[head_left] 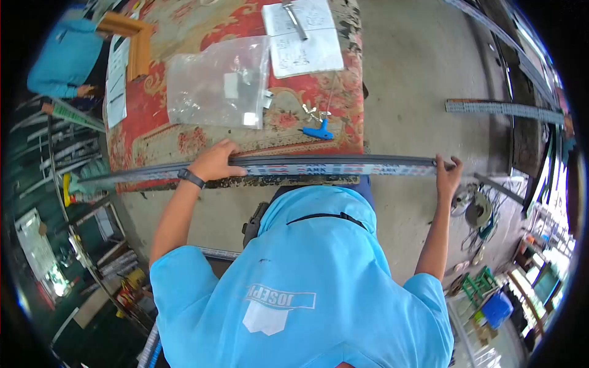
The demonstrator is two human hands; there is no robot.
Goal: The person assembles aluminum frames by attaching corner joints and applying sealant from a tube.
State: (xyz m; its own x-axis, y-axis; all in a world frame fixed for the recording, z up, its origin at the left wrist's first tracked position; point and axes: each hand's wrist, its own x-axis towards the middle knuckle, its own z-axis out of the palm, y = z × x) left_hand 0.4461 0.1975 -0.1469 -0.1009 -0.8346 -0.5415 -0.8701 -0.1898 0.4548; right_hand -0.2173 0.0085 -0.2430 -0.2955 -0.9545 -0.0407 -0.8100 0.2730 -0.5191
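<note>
A long dark metal profile [331, 165] with a printed protective film lies across the near edge of the table. My left hand [213, 162] is wrapped over it left of the middle, a dark band on the wrist. At the profile's right end, past the table's corner, my right hand [448, 173] grips it between thumb and fingers. Just beyond the profile are a blue-handled tool [319, 130] and some small metal pieces [313, 111]. A clear plastic bag [211, 86] lies further back.
The table [282, 132] has a red patterned cover. Drawing sheets [307, 52] with a metal tool [294, 21] lie at its back; a wooden corner frame [140, 55] is at left. A co-worker [66, 58] stands beyond. Another profile [503, 109] juts in from the right.
</note>
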